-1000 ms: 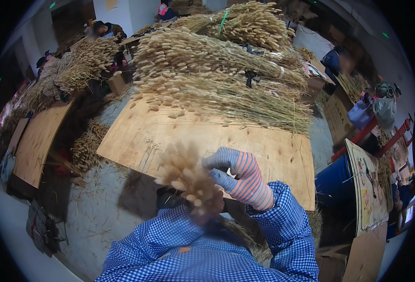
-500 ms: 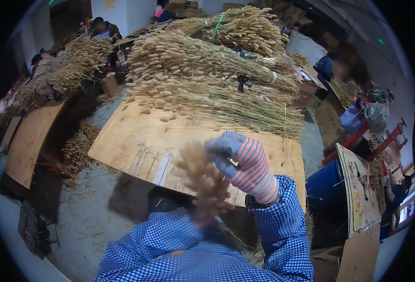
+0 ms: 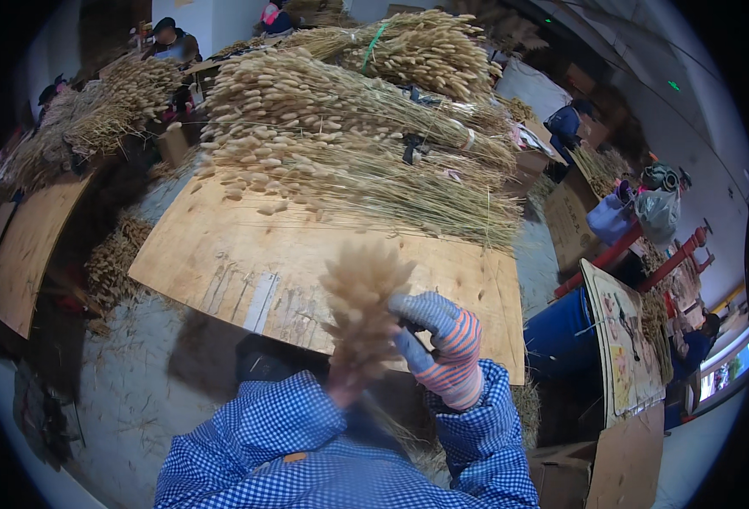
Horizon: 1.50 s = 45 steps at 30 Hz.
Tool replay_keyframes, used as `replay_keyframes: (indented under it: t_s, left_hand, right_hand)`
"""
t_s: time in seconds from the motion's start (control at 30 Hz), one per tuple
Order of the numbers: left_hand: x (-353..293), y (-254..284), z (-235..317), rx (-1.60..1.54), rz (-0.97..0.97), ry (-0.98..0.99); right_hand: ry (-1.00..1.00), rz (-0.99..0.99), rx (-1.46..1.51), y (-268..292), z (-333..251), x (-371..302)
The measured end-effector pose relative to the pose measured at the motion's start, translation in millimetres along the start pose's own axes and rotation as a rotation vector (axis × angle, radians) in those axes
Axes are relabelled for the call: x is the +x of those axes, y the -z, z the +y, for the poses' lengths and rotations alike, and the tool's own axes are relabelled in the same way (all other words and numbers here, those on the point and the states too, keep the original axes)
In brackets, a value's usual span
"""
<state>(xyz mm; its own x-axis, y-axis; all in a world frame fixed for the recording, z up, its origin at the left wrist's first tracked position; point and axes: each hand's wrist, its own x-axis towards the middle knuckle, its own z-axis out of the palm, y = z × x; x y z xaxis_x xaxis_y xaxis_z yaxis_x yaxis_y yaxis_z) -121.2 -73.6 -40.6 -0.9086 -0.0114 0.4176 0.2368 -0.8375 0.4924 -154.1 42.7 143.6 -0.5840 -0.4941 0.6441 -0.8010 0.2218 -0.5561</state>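
Note:
A bunch of fluffy tan bunny-tail grass (image 3: pixel 364 297) stands upright before my body, its heads at the top and slightly blurred. My left hand (image 3: pixel 346 387) is closed around the stems just below the heads, partly hidden by them and by the blue checked sleeve. Beside the heads is my right hand (image 3: pixel 442 343), in a grey, orange and blue striped glove. Its thumb and fingers are curved with a gap between them, the tips at the bunch's right edge. Beyond both hands lies a wooden board (image 3: pixel 213 237).
Thick piles of the same dried grass (image 3: pixel 307 127) cover the board's far part. A blue barrel (image 3: pixel 561 331) and a stained panel (image 3: pixel 633 348) stand at right, cardboard boxes (image 3: pixel 571 216) farther back. Another board (image 3: pixel 35 246) is at left. A person (image 3: pixel 175 42) sits far left, another (image 3: pixel 568 125) far right.
My right hand has come down and closer to the bunch, its thumb and fingers now at the heads' side. The bunch is more upright and a little higher. The whole view has shifted slightly.

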Motion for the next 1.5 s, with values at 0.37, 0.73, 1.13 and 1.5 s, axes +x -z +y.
replay_keyframes:
  t_s: [0.37, 0.73, 1.13, 1.5]
  left_hand:
    - [-10, -15, -3, -0.010, 0.010, 0.154]
    - [24, 60, 4, -0.610, -0.064, 0.378]
    - [39, -22, 19, 0.130, 0.159, 0.054]
    - [14, -70, 57, 0.430, 0.451, -0.097]
  right_hand:
    - [0.075, 0.146, -0.093, 4, 1, 11]
    - [-0.177, 0.387, 0.089, -25, 30, -35]
    - [-0.505, -0.014, -0.303, -103, 78, -135]
    - [-0.470, -0.240, -0.034, -77, 56, -143]
